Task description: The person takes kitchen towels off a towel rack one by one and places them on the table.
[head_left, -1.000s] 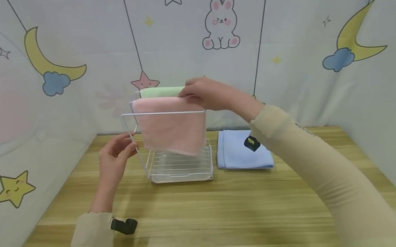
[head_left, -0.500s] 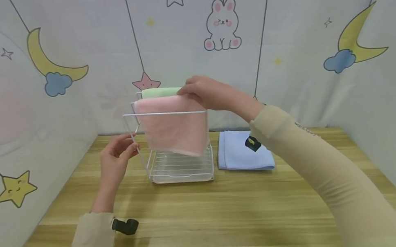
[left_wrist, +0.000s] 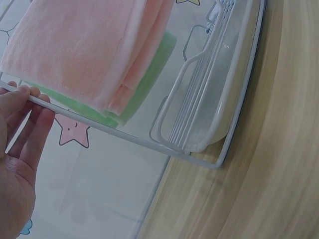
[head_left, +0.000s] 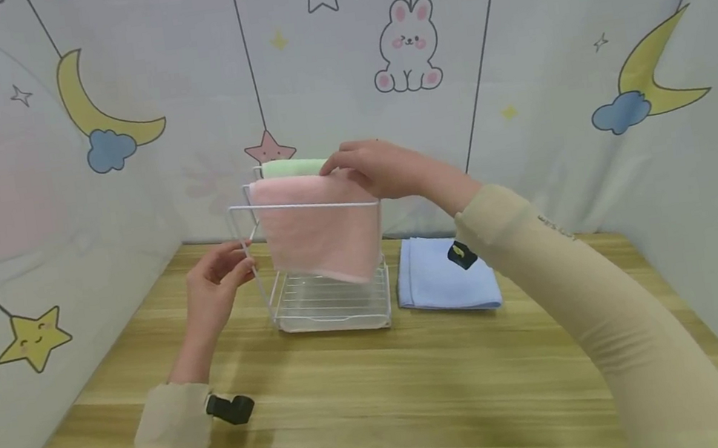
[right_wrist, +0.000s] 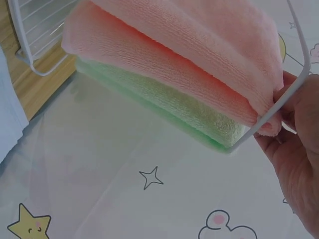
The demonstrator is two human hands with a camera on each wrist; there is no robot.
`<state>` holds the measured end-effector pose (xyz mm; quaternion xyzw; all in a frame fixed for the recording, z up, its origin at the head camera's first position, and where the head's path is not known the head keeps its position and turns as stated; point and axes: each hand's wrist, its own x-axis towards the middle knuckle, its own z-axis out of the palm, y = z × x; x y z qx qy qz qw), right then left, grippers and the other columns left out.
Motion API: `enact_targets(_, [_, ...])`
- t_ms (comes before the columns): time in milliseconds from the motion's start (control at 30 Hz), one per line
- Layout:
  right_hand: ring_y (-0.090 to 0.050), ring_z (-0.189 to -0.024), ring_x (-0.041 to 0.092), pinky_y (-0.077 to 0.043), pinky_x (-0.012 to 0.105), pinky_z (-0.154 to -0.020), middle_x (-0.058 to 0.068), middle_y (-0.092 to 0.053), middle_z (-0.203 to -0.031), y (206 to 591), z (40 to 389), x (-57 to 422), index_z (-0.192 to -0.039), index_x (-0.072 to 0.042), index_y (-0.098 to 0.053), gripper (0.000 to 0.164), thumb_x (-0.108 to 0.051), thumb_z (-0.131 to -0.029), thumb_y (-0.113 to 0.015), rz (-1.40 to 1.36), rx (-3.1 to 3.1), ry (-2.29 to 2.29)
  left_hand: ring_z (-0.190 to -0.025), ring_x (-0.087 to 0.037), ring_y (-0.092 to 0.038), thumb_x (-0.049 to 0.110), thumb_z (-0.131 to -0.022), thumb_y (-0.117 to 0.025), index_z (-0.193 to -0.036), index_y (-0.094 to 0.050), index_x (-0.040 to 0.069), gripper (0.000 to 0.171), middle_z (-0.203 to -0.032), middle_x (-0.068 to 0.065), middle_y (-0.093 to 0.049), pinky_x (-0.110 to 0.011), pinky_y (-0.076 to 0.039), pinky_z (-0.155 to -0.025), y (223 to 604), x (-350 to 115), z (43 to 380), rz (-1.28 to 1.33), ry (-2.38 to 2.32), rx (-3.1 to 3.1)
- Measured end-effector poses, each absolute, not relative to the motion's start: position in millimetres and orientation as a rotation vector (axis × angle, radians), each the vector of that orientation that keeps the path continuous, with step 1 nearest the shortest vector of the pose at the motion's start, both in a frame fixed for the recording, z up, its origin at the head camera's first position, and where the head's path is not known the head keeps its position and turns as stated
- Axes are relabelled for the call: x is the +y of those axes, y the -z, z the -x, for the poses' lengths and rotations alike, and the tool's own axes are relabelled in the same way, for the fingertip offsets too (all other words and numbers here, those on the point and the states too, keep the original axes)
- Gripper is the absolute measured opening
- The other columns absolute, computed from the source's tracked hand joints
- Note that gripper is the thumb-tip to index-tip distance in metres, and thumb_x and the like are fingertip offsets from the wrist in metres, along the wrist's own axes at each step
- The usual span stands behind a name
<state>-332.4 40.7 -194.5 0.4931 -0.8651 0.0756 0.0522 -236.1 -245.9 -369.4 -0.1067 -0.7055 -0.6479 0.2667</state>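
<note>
A pink towel (head_left: 320, 236) hangs folded over a bar of a white wire rack (head_left: 303, 205). Behind it a green towel (head_left: 288, 168) hangs over the back bar. My right hand (head_left: 386, 168) pinches the pink towel at the right end of its top fold; the right wrist view shows thumb and fingers on either side of the cloth, by the rack's wire. With thumb and fingertips, my left hand (head_left: 208, 287) holds the rack's left side wire. In the left wrist view, the pink towel (left_wrist: 79, 50) drapes in layers with the green towel (left_wrist: 149, 74) behind.
A white tray (head_left: 334, 324) forms the rack's base under a wire grid. Right of the rack, a folded light-blue towel (head_left: 440, 285) lies on the wooden table (head_left: 382, 408). Cartoon-printed cloth (head_left: 327, 71) walls the table in at the back and sides.
The head view has shifted slightly, so the scene sits a little further right. My right fingers are slightly further left along the pink towel's top. My left hand keeps its hold on the rack.
</note>
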Motion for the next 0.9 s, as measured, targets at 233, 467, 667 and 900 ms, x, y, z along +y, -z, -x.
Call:
enact_targets(233, [-0.060, -0.119, 0.026, -0.052, 0.039, -0.108, 0.011, -0.066, -0.126, 191.3, 334.5, 37.8, -0.130, -0.008, -0.063, 0.038, 0.005, -0.098, -0.047, -1.554, -2.621, -0.281, -0.084, -0.008, -0.071, 0.004, -0.089, -0.071, -0.116, -0.059, -0.012, 0.034, -0.092, 0.012, -0.073, -0.021, -0.064, -0.076, 370.1, -246.2, 235.9, 0.294, 1.774, -1.894])
enact_targets(467, [-0.058, -0.122, 0.026, -0.051, 0.038, -0.110, 0.011, -0.065, -0.128, 180.5, 335.1, 37.5, -0.129, -0.009, -0.064, 0.041, 0.007, -0.097, -0.044, -1.543, -2.647, -0.269, -0.084, -0.010, -0.072, 0.004, -0.089, -0.071, -0.116, -0.060, -0.011, 0.032, -0.091, 0.012, -0.073, -0.020, -0.064, -0.076, 369.7, -245.6, 235.7, 0.298, 1.768, -1.898])
enact_targets(667, [-0.057, -0.123, 0.025, -0.050, 0.037, -0.110, 0.011, -0.064, -0.128, 155.2, 332.5, 33.5, -0.129, -0.008, -0.064, 0.041, 0.007, -0.098, -0.042, -1.520, -2.669, -0.188, -0.084, -0.009, -0.072, 0.000, -0.090, -0.068, -0.113, -0.067, 0.000, 0.023, -0.091, 0.011, -0.073, -0.021, -0.064, -0.076, 369.3, -245.4, 235.2, 0.309, 1.767, -1.898])
enact_targets(900, [-0.054, -0.126, 0.026, -0.047, 0.040, -0.113, 0.012, -0.063, -0.133, 106.0, 320.7, 33.2, -0.128, -0.007, -0.065, 0.038, 0.003, -0.100, -0.041, -1.433, -2.626, -0.207, -0.083, -0.005, -0.072, -0.007, -0.090, -0.065, -0.115, -0.059, -0.013, 0.026, -0.094, 0.013, -0.073, -0.019, -0.064, -0.076, 368.7, -246.5, 235.2, 0.338, 1.787, -1.874])
